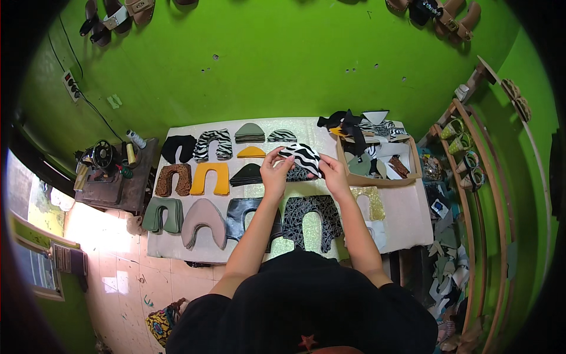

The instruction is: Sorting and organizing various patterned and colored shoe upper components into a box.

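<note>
A half-round zebra-print cut piece (302,158) is held up over the table between my two hands. My left hand (276,172) pinches its left end, and my right hand (334,176) grips its right end. Behind it lies a stack of smaller zebra half-rounds (282,135), beside a stack of green half-rounds (250,133). A yellow half-round (252,152) and a black half-round stack (246,175) rest left of my left hand. Under my hands a dark patterned half-round (299,175) is partly hidden. Nearer me lie a shiny black U-shaped piece (240,213) and a line-patterned U-shaped piece (295,215).
More U-shaped stacks, including yellow (210,177) and green (154,215), cover the table's left side. A cardboard box (377,180) of scraps stands at the right. A sewing machine (101,156) is far left. A wooden rack (466,177) with sandals rises at right.
</note>
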Motion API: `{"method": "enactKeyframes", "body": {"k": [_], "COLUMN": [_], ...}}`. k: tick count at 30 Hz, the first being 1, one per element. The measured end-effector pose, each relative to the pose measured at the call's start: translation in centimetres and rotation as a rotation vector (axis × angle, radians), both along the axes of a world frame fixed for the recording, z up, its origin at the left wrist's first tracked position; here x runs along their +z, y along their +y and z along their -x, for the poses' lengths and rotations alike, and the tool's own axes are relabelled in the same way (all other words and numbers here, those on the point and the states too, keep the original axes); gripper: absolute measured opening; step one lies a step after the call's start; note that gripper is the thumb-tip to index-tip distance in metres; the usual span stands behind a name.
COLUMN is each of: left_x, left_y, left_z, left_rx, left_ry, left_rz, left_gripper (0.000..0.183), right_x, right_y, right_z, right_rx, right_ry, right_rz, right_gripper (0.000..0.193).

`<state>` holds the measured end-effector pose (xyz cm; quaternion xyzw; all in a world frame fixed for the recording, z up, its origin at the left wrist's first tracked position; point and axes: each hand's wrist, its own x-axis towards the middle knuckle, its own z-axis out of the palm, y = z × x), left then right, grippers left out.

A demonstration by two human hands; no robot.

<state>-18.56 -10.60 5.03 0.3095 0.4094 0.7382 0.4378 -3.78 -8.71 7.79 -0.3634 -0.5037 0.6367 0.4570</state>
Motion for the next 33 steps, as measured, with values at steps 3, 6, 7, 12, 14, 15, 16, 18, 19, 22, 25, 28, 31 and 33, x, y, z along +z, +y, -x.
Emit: {"method": "enactKeyframes", "body": {"k": [3, 6, 7, 12, 14, 15, 16, 18, 19, 22, 25, 28, 31, 33], "left_x": [-0.4, -0.8, -0.8, -2.0, -2.5, -3.1, -3.6, -4.4, -4.8, -5.6, -7.4, -9.2, -10.3, -10.7], "left_y": [0.1, 0.2, 0.3, 0.6, 0.8, 1.0, 1.3, 1.7, 2.0, 2.9, 4.3, 6.1, 8.4, 9.7], "left_z": [0.0, 0.1, 0.0, 0.6, 0.8, 1.2, 1.6, 2.2, 2.5, 3.2, 4.1, 5.2, 6.7, 7.3], "left_rx": [-0.018, -0.063, -0.067, -0.126, -0.118, -0.151, -0.184, -0.174, -0.191, -0.175, -0.185, -0.096, -0.028, -0.004], "left_ry": [-0.017, -0.008, -0.008, 0.154, 0.164, 0.144, 0.124, 0.168, 0.205, 0.264, 0.293, 0.182, 0.257, 0.348], "left_rz": [-0.004, -0.009, -0.006, 0.042, 0.059, 0.068, 0.076, 0.102, 0.134, 0.157, 0.196, 0.202, 0.234, 0.249], "left_gripper": [0.037, 0.037, 0.037, 0.033, 0.03, 0.031, 0.031, 0.033, 0.033, 0.033, 0.03, 0.025, 0.027, 0.028], "right_x": [-0.6, -0.9, -1.4, -3.1, -4.0, -4.4, -4.9, -5.9, -6.9, -8.6, -10.0, -10.6, -11.8, -12.8], "right_y": [0.2, 0.2, 0.5, 1.6, 2.3, 2.7, 3.0, 3.8, 4.3, 6.1, 8.1, 10.9, 15.0, 17.5], "right_z": [-0.1, 0.0, -0.1, -0.3, -0.3, -0.2, -0.1, 0.0, 0.1, 0.6, 1.3, 2.7, 4.1, 5.2], "right_rx": [-0.004, -0.024, -0.028, -0.117, -0.155, -0.192, -0.189, -0.2, -0.232, -0.236, -0.209, -0.202, -0.327, -0.342], "right_ry": [-0.007, -0.1, -0.1, -0.204, -0.191, -0.177, -0.176, -0.217, -0.198, -0.375, -0.434, -0.498, -0.546, -0.561], "right_rz": [0.047, -0.073, -0.07, -0.139, -0.123, -0.11, -0.108, -0.072, -0.083, -0.036, -0.006, -0.027, -0.104, -0.127], "right_gripper": [0.034, 0.04, 0.04, 0.037, 0.034, 0.031, 0.031, 0.029, 0.028, 0.026, 0.021, 0.017, 0.02, 0.021]}}
